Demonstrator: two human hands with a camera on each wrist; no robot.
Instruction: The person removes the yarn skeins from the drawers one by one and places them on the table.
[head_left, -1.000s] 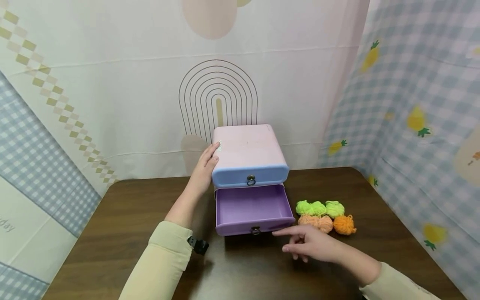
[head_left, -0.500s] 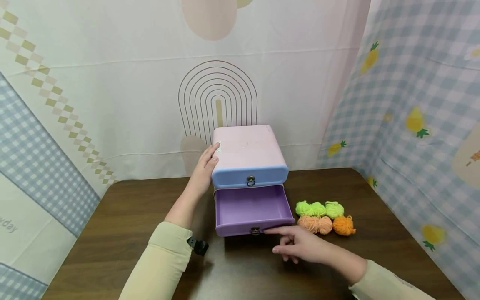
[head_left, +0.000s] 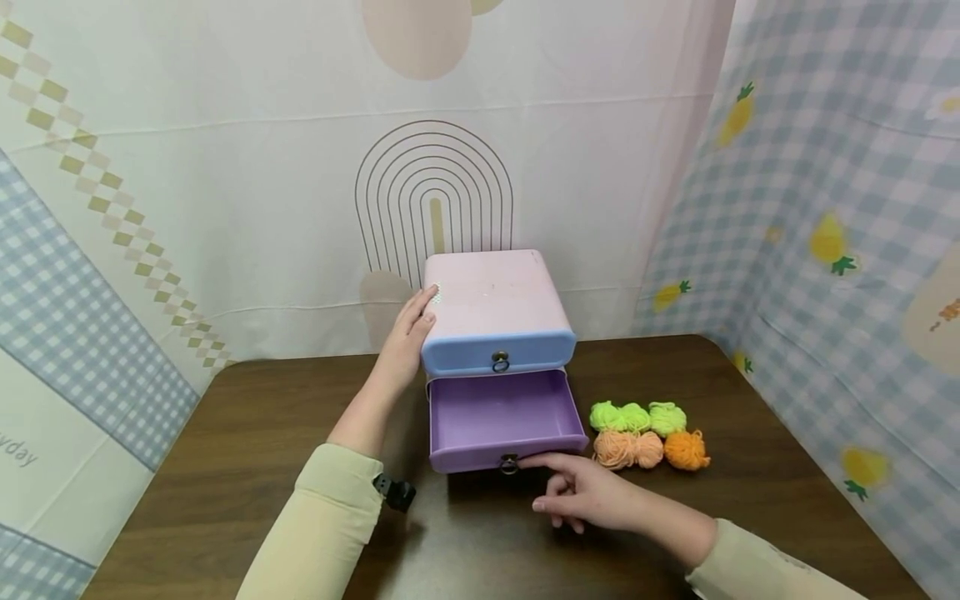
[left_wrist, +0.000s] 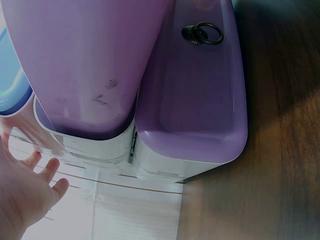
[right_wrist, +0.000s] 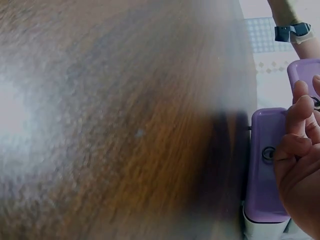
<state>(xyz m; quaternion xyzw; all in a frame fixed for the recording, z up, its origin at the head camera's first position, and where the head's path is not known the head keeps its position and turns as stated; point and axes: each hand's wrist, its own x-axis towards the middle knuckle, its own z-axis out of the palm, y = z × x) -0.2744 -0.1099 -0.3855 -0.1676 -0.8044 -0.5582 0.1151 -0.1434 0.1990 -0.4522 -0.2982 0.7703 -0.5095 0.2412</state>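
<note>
Grip of the right hand [head_left: 588, 493]: index finger extended, its tip at the ring pull [head_left: 509, 459] of the pulled-out purple drawer [head_left: 472, 458], the other fingers partly bent; whether the ring is hooked cannot be told. Grip of the left hand [head_left: 405, 342]: wide, laid along the left side of the cabinet [head_left: 495, 292], fingertips at its top edge. The cabinet stands near the desk's [head_left: 262, 433] far edge.

Handling (judged): smooth, seemingly thin plastic, light and stiff, rather slippery; the ring suits one hooked finger, the front panel's rim a flat push. The cabinet probably needs bracing against sliding.

Count: one cabinet; three drawers, namely one blue drawer [head_left: 457, 356], closed, and two purple, the middle one out and the lower purple drawer [left_wrist: 195, 95] closed; three ring pulls, one per drawer. Beside them, apparently four yarn bundles: two lime-green bundles [head_left: 667, 418], one peach bundle [head_left: 627, 449], one orange bundle [head_left: 686, 450], presumably soft and light.
</note>
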